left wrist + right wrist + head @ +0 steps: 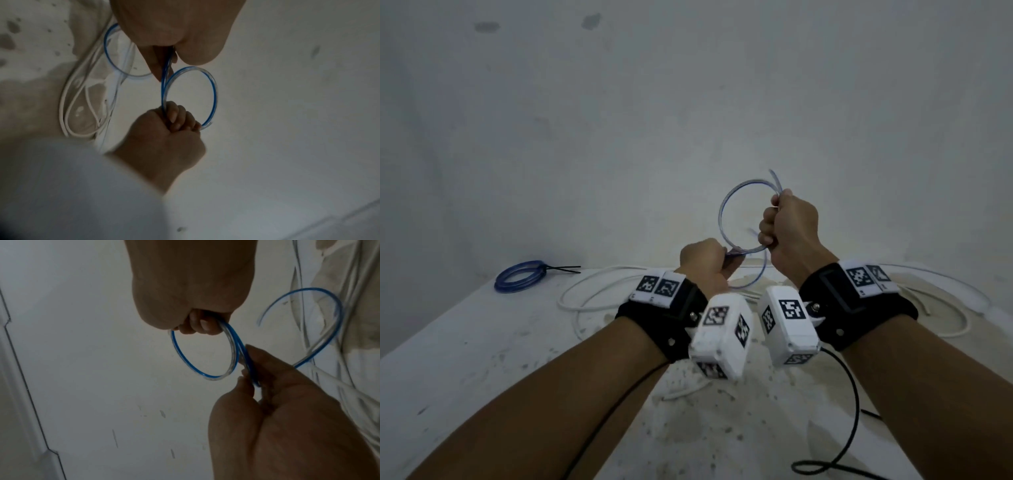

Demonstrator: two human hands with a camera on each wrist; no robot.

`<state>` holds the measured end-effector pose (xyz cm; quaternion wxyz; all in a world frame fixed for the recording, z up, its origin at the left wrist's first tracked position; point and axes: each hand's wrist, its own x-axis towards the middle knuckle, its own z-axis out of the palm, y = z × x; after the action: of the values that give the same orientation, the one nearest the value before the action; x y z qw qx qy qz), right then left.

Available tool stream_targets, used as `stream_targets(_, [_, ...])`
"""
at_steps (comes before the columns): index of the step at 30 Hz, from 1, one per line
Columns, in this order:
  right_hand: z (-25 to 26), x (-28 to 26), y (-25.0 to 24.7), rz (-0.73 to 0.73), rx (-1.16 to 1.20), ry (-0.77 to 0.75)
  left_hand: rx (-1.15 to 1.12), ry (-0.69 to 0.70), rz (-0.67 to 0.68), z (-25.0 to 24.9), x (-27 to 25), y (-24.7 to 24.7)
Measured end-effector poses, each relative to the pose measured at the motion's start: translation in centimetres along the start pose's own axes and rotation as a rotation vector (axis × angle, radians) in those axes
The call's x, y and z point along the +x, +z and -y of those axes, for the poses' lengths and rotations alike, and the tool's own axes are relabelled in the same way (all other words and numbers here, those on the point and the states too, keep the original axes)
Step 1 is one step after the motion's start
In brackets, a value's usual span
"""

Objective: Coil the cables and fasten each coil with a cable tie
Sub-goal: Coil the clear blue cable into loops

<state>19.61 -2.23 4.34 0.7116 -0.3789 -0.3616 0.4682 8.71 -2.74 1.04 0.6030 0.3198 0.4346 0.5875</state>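
- The right hand is raised above the table, its fingers curled tight round a blue-cored clear cable, which stands as a round loop in the air in front of the pale wall.
- The left hand, lower and nearer the table, pinches the same cable at the loop's bottom edge between thumb and fingers; in the right wrist view two strands run side by side through that pinch.
- Beyond the left hand's grip the cable bends away in a wider free curve, and its loose end hangs in the air in the right wrist view.
- A finished blue coil lies flat at the table's far left corner, well apart from both hands, with a black cable tie fastened on it, the tails pointing right.
- Loose white cables sprawl uncoiled over the far side of the table, under and behind the hands.
- Each wrist bears a black strap with white camera housings carrying black-and-white square marker codes; small print beside the codes is too fine to read.
- A thin black lead trails from the right wrist unit and loops on the table's near edge.
- No brand name or legible wording shows anywhere.
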Motion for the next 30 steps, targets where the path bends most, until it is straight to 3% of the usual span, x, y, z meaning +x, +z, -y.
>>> stream_targets(6, [1.9, 1.0, -2.4, -0.062, -0.027, -0.075, 0.304, 0.210, 0.158, 0.0, -1.5, 1.1])
stream_targets(10, [0.5, 0.6, -1.8, -0.001, -0.061, -0.050, 0.520, 0.356, 0.090, -1.2, -0.6, -0.2])
stream_targets(17, [-2.8, -0.9, 1.1, 0.100, -0.139, -0.016, 0.356, 0.445, 0.076, -3.2, -0.4, -3.3])
stream_targets(21, [-3.7, -1.8, 3.2, 0.193, -0.158, -0.035, 0.374, 0.538, 0.026, -4.1, 0.2, -5.4])
stream_targets(30, [-4.9, -3.0, 6.0, 0.371, -0.182, -0.038, 0.454, 0.630, 0.053, -7.4, 0.0, -8.8])
